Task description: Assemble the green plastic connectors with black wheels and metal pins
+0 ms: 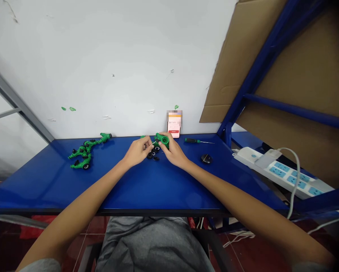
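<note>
Near the back of the blue table [158,185], my right hand [175,152] is closed around a green plastic hose connector [164,140] with a round opening turned towards me. My left hand [139,150] comes in from the other side, thumb and fingers pinched on a thin, light-coloured pin [153,143] whose tip meets the connector. What kind of pin it is, I cannot make out. Small black rings and caps [156,158] lie on the table just below my hands, partly hidden by the fingers. A bit of another green piece [142,136] shows behind my left hand.
Several green hose connectors with black valves [86,149] lie clustered at the left. A screwdriver [192,141] and a black round-edged object [206,158] are to the right. A lit phone [174,126] leans on the wall. Beyond the right edge sits a white power strip [282,172].
</note>
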The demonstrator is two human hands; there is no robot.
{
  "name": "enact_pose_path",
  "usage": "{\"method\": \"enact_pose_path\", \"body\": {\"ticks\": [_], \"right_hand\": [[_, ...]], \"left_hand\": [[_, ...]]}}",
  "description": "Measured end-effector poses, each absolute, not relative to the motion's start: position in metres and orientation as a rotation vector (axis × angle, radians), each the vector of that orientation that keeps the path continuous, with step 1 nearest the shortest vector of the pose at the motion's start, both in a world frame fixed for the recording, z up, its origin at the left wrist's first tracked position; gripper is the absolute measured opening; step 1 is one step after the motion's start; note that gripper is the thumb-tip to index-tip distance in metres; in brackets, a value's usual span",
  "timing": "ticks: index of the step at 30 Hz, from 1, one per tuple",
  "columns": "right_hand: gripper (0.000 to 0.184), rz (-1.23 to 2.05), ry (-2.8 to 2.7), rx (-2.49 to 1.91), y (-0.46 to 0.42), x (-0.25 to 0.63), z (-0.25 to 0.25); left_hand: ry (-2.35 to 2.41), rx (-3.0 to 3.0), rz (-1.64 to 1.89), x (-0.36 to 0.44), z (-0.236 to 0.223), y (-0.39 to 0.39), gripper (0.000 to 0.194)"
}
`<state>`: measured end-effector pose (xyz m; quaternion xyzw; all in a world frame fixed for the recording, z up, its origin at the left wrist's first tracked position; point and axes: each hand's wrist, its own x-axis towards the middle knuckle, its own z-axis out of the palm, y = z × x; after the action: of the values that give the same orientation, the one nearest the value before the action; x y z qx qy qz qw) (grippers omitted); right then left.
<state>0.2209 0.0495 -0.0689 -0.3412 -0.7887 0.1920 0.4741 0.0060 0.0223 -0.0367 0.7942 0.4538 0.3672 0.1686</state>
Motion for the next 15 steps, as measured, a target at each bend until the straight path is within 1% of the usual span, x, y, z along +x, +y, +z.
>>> {"method": "enact_pose_path", "body": {"ticks": [6,11,13,15], "right_hand": [[0.041,0.461,-1.955,-0.823,0.0505,0.2213,-0.0698],[0.041,0.444,-1.961,-0.801,0.0510,0.2219,-0.0706],[0.041,0.443,-1.971,-0.799,0.0509,0.2222,-0.0706],[0.042,0.440,-1.985,-0.797,0.0506,0.2224,-0.0705]], "left_hand": [[1.305,2.237,0.943,0.0041,-0.0363,0.0230,0.030],[1.252,2.253,1.025,0.0069,-0.0385,0.0232,0.015],[1.232,2.222,1.016,0.0063,-0.0384,0.0231,0.017],[1.230,2.206,0.966,0.0047,-0.0383,0.0237,0.024]]}}
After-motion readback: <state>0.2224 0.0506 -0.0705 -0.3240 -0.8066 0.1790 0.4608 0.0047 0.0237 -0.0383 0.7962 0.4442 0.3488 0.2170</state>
